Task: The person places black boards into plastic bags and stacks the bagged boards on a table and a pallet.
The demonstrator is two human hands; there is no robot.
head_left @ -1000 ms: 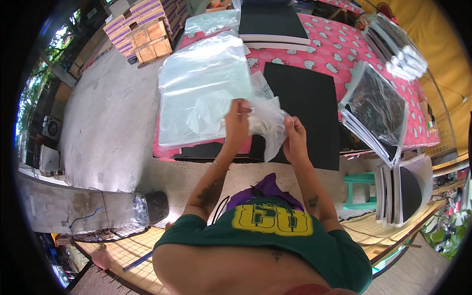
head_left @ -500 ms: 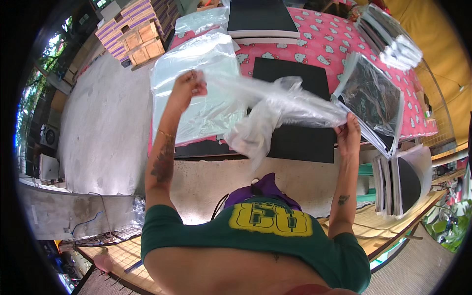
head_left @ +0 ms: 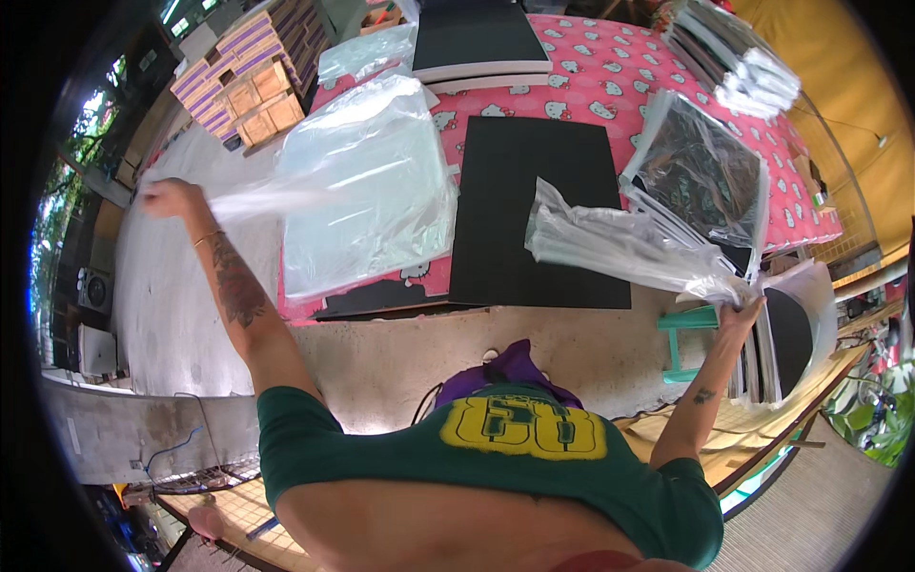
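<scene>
My left hand [head_left: 170,197] is raised out past the table's left side, fingers closed on a motion-blurred strip of clear plastic [head_left: 276,194]. Far to the right, my right hand [head_left: 740,319] grips the bunched end of a clear plastic sheet [head_left: 629,243]. That sheet trails leftward over a flat black board [head_left: 519,153] lying at the table's front. Left of the board is a pile of clear plastic bags or sheets [head_left: 367,200]. Plastic-covered black boards [head_left: 705,181] lie beyond my right hand.
Thick black boards [head_left: 477,38] are stacked at the back of the pink patterned table [head_left: 596,71]. More wrapped bundles [head_left: 734,62] sit at the far right corner. Below the right edge are upright boards [head_left: 789,343] and a green stool [head_left: 679,343]. Cartons [head_left: 257,81] stand far left.
My hands have swept widely apart, left hand outward left, right hand right and nearer me. The plastic stretched between them is now two separate pieces, uncovering more of the black board.
</scene>
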